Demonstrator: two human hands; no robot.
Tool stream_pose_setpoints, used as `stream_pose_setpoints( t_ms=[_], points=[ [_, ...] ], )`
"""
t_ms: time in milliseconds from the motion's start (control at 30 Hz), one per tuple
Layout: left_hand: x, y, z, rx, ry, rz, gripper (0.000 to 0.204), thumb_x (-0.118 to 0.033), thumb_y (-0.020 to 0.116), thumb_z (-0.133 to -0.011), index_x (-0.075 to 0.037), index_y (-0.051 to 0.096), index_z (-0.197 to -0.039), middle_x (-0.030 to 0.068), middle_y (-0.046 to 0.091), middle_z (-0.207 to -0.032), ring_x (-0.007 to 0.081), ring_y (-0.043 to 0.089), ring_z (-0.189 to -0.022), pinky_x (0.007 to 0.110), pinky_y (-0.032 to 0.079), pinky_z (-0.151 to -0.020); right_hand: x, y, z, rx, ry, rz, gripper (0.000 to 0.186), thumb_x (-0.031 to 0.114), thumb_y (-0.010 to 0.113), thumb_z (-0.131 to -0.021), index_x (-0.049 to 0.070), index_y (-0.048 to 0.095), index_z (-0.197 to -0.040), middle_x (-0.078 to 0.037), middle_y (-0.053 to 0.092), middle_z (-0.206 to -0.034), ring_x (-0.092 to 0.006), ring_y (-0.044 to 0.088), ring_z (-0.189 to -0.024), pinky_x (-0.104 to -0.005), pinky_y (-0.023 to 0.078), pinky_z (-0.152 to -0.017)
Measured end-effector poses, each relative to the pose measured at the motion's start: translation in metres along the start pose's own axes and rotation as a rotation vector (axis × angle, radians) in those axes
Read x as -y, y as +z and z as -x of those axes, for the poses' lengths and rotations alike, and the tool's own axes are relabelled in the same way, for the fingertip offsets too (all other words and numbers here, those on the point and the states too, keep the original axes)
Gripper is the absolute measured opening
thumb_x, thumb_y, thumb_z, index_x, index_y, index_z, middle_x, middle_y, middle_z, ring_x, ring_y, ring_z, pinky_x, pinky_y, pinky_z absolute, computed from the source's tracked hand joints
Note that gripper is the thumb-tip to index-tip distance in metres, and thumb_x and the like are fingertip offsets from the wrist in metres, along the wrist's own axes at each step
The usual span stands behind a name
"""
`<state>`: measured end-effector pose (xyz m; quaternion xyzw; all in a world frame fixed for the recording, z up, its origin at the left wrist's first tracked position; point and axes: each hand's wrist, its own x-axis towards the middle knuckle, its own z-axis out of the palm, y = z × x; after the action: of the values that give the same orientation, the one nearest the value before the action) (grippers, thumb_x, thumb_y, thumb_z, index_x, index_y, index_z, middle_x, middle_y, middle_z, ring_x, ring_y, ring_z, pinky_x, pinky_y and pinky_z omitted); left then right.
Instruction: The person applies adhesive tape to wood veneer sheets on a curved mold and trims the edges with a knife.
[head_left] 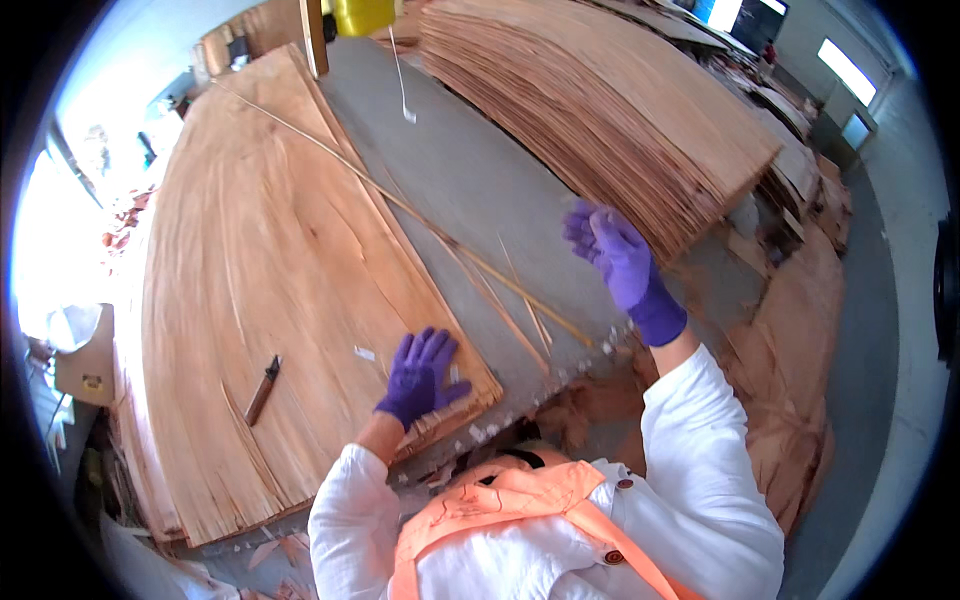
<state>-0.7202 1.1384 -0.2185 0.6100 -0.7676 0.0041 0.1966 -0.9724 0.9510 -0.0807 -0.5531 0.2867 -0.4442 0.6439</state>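
My left hand (420, 378), in a purple glove, lies flat with fingers spread on the near right corner of a wide stack of wood veneer sheets (270, 230). Raised over the grey tabletop, my right hand (622, 262), also gloved in purple, has its fingers bent and the thumb drawn in against them. Whatever may sit between those fingertips is too small to make out. A knife with a wooden handle (263, 391) rests on the veneer, left of my left hand. Beside that hand is a small white scrap (365, 353).
A long thin stick (400, 204) crosses the veneer and the grey table (470, 150). Narrow wood strips (490, 296) lie under it. Another thick veneer stack (610, 100) stands at far right. A yellow object (364, 16) with a hanging cord is at the top. Veneer scraps (780, 370) cover the right side.
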Motion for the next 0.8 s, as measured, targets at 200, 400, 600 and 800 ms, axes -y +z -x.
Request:
stream_pose_setpoints(
  t_ms=[200,400,600,800],
  points=[
    [-0.045,0.007,0.006,0.087,-0.146,-0.163,0.055,-0.040,0.055,-0.084,-0.004,0.051,-0.125,0.0178,0.044,-0.134,0.0328,0.042,-0.124,0.048,0.029,-0.104,0.001,0.080,-0.169,0.352,-0.456,0.150,0.035,0.030,0.054,-0.094,0.002,0.058,-0.114,-0.002,0.060,-0.099,-0.0095,0.056,-0.094,-0.0259,0.044,-0.084],
    [-0.045,0.015,-0.016,0.104,-0.123,-0.116,0.058,-0.039,0.059,-0.080,-0.005,0.049,-0.126,0.0193,0.044,-0.134,0.0343,0.043,-0.122,0.049,0.031,-0.102,-0.020,0.167,-0.277,0.417,-0.405,-0.032,0.035,0.029,0.053,-0.094,0.000,0.058,-0.113,-0.004,0.062,-0.101,-0.0101,0.057,-0.095,-0.0246,0.044,-0.083],
    [-0.073,-0.040,-0.038,0.106,-0.258,-0.095,0.064,-0.034,0.061,-0.078,-0.006,0.043,-0.132,0.0174,0.040,-0.138,0.0347,0.035,-0.129,0.052,0.025,-0.106,0.001,0.169,-0.283,0.756,-0.059,-0.412,0.029,0.023,0.056,-0.092,0.000,0.059,-0.110,-0.005,0.063,-0.092,-0.0119,0.061,-0.084,-0.0287,0.051,-0.081],
    [-0.037,-0.106,-0.103,-0.270,-0.367,-0.106,0.050,-0.015,0.058,-0.077,-0.002,0.049,-0.125,0.0196,0.046,-0.130,0.0374,0.040,-0.124,0.051,0.027,-0.104,-0.014,0.142,-0.276,0.566,-0.137,-0.400,0.016,0.015,0.060,-0.089,0.001,0.062,-0.097,-0.004,0.063,-0.085,-0.0120,0.061,-0.076,-0.0276,0.052,-0.075]
  ],
)
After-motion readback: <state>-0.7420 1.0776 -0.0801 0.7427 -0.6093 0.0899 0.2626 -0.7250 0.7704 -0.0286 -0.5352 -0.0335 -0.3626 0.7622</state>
